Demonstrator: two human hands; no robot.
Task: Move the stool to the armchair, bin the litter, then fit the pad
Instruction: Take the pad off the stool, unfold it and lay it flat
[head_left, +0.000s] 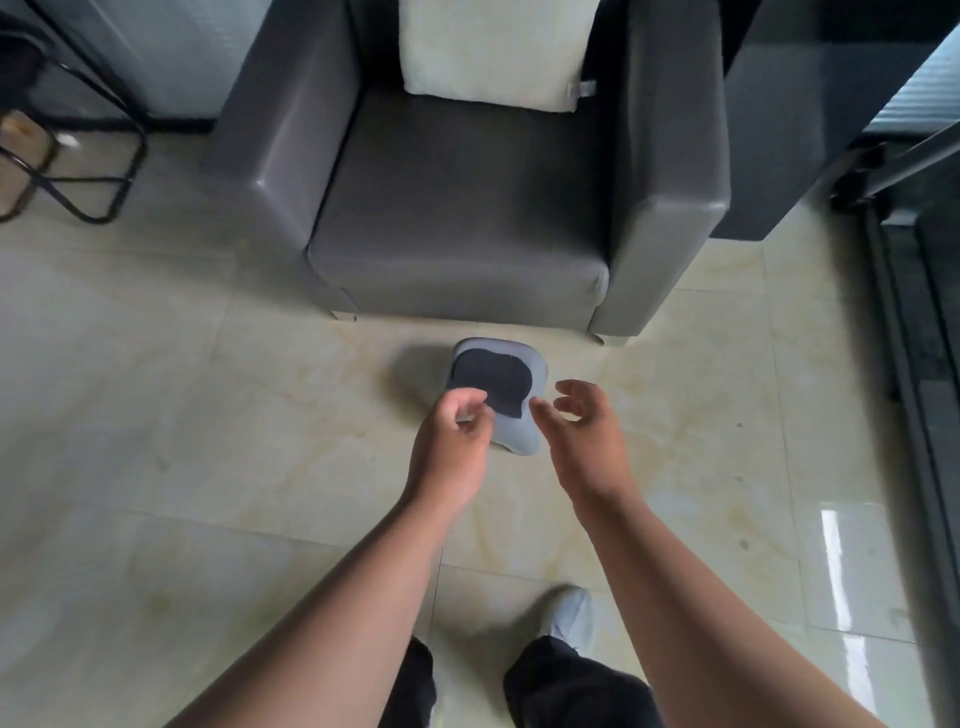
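A small grey stool (514, 431) stands on the tiled floor just in front of the dark grey armchair (467, 208). A black pad (491, 382) lies on the stool's top. My left hand (457, 431) hovers at the stool's near left corner with the fingers curled and nothing in them. My right hand (584, 415) hangs at the stool's near right corner, fingers spread and empty. Neither hand clearly touches the stool. A cream cushion (493, 47) leans against the armchair's back.
A black metal-framed stand (98, 171) stands at the far left. A dark cabinet (810, 104) and a glass door frame (893, 291) line the right side. My legs and a pale shoe (569, 616) are below the hands.
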